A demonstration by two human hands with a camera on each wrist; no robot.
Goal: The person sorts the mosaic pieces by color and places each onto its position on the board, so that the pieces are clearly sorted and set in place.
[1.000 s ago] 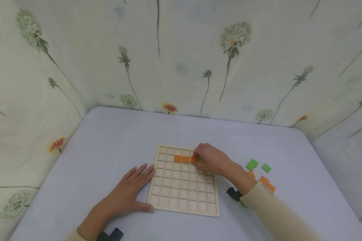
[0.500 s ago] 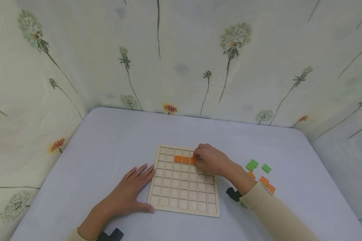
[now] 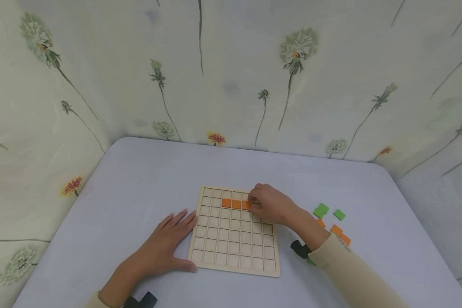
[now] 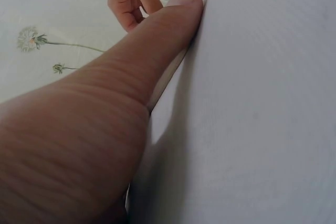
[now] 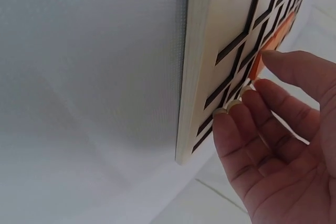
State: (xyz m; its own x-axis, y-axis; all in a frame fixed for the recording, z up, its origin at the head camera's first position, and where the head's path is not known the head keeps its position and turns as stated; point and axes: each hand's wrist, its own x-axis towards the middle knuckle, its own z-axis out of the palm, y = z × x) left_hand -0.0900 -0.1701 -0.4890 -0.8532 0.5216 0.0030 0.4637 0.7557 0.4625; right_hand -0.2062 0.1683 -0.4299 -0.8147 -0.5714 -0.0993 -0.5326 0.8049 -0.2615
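A pale wooden grid board (image 3: 233, 248) lies on the table, with two orange square tiles, the left one (image 3: 226, 202) and the middle one (image 3: 236, 204), side by side in its second row from the back. My right hand (image 3: 273, 205) pinches a third orange tile (image 3: 246, 205) at the cell just right of them. In the right wrist view the thumb and index fingertip meet at this orange tile (image 5: 258, 67), the other fingers bent beside it. My left hand (image 3: 163, 248) rests spread on the table, fingertips and thumb touching the board's left edge; the left wrist view shows its thumb (image 4: 157, 40) there.
Right of the board lie loose green tiles (image 3: 321, 209) and orange tiles (image 3: 336, 230), some partly behind the right forearm. Another green tile (image 3: 311, 262) peeks out by the sleeve. Flower-patterned fabric (image 3: 231, 85) stands behind the table.
Both hands stay nearly in place. The third orange tile sits a little more level with its neighbours than a second ago.
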